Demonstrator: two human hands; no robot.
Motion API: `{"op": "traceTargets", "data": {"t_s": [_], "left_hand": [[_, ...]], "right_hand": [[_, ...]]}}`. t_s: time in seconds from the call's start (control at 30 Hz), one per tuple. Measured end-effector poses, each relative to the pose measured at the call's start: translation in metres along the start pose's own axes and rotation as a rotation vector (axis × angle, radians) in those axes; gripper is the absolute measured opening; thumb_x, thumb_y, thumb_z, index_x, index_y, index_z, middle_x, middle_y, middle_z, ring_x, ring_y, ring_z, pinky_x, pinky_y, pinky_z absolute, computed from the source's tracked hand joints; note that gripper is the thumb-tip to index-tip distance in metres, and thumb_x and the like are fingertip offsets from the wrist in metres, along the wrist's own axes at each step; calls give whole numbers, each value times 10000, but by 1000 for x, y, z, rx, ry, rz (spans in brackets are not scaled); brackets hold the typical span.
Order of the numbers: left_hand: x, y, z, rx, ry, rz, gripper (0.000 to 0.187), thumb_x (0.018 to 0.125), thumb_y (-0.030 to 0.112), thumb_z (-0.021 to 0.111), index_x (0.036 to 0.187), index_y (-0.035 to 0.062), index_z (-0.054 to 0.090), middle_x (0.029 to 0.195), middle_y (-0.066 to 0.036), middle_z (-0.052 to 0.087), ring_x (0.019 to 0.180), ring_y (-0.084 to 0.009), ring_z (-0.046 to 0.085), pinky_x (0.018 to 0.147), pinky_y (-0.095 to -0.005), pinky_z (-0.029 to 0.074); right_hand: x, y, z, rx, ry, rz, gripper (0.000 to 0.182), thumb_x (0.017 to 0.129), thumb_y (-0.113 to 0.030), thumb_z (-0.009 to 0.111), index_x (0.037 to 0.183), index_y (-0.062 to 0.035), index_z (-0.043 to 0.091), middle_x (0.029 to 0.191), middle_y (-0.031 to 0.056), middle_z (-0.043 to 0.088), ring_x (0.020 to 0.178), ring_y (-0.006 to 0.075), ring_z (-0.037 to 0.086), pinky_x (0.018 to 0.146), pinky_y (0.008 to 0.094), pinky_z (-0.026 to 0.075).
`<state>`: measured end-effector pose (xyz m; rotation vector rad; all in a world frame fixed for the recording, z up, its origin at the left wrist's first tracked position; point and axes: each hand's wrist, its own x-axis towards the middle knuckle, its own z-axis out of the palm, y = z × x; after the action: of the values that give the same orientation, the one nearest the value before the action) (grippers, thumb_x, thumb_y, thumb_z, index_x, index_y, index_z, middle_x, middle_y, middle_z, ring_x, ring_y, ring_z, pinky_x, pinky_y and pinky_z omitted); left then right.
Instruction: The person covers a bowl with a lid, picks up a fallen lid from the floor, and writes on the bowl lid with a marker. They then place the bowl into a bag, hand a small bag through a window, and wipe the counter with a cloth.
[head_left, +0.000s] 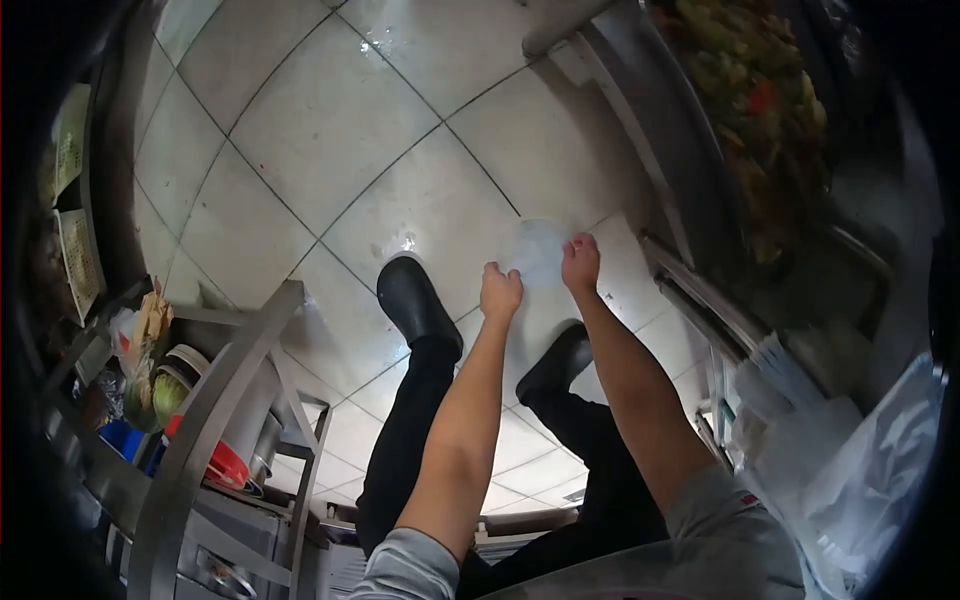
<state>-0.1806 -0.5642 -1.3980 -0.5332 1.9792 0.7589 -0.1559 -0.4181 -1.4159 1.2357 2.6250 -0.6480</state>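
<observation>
Both arms reach forward over the tiled floor. A thin, see-through whitish plastic bag (541,250) is stretched between my two hands; its outline is faint against the tiles. My left hand (500,291) pinches its left edge, with the fingers curled. On the other side, my right hand (580,263) is closed on the bag's right edge. Nothing can be made out inside the bag.
Mixed chopped food (750,110) fills a metal container at the upper right. Clear plastic bags (840,470) hang at the lower right. A metal-framed rack (215,420) with a red item (228,466) stands left. My black shoes (412,300) are on the tiled floor (330,130).
</observation>
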Motion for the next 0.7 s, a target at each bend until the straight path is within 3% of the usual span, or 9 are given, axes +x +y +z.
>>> {"op": "traceTargets", "data": {"t_s": [0.1, 0.13, 0.2, 0.27, 0.33, 0.4, 0.53, 0.57, 0.7], "left_hand": [[-39, 20, -22, -90, -12, -92, 626, 841, 459, 442, 1262, 0, 378, 1221, -234, 474, 1075, -368, 505, 836, -457, 429], [-67, 35, -39, -461, -99, -174, 774, 812, 589, 401, 1306, 1, 310, 1205, -196, 491, 1115, -323, 475, 865, -457, 408], [-118, 52, -69, -834, -173, -230, 923, 782, 720, 360, 1350, 1, 242, 1189, -158, 507, 1155, -279, 445, 893, -457, 386], [-172, 57, -98, -1172, -312, -219, 1007, 730, 802, 271, 1335, -3, 238, 1275, -121, 442, 1196, -243, 392, 893, -493, 367], [-225, 53, -131, -1236, -392, -83, 908, 748, 782, 281, 1237, 25, 390, 1185, -95, 522, 1140, -241, 459, 935, -446, 355], [-293, 63, -165, -1161, -538, -31, 927, 780, 749, 280, 1338, 10, 274, 1334, -150, 388, 1248, -273, 353, 998, -469, 289], [-392, 73, -185, -950, -586, 38, 495, 893, 316, 528, 1253, 8, 383, 1196, -106, 503, 1016, -211, 533, 854, -349, 465], [-407, 74, -183, -958, -622, 61, 446, 897, 195, 527, 1254, -22, 371, 1201, -120, 499, 1035, -211, 527, 871, -351, 463], [-477, 90, -202, -692, -664, 275, 483, 936, 207, 430, 1350, 30, 254, 1311, -131, 429, 1154, -323, 463, 934, -470, 403]], "right_hand": [[-21, -35, -59, 331, -233, 42, 152, 779, -57, 596, 903, -15, 518, 897, 135, 562, 869, 284, 543, 779, 371, 429], [-40, -48, -84, 338, -229, 35, 152, 779, -57, 596, 903, -15, 518, 897, 135, 562, 869, 284, 543, 779, 371, 429], [-83, -72, -138, 309, -32, -441, 165, 764, -58, 585, 913, -44, 515, 937, 132, 558, 908, 310, 511, 794, 400, 407], [-130, -94, -207, 288, -68, -567, 185, 743, -47, 589, 917, -53, 527, 908, 118, 545, 899, 318, 499, 790, 401, 402], [-175, -113, -281, 276, -66, -556, 183, 736, -66, 604, 906, -55, 538, 892, 108, 536, 901, 308, 495, 798, 399, 395], [-214, -120, -347, 280, -76, -653, 172, 731, -84, 616, 885, -59, 544, 890, 95, 537, 906, 295, 495, 803, 397, 389], [-277, -112, -439, 176, -35, -913, 151, 732, -153, 567, 828, -36, 564, 819, 117, 552, 856, 301, 522, 765, 391, 397], [-292, -104, -455, 149, -78, -905, 183, 709, -150, 557, 858, -45, 571, 850, 109, 560, 863, 293, 525, 775, 393, 399], [-355, -88, -550, 227, -4, -797, 279, 717, -245, 658, 932, -87, 576, 983, 78, 543, 1009, 258, 485, 871, 383, 378]]}}
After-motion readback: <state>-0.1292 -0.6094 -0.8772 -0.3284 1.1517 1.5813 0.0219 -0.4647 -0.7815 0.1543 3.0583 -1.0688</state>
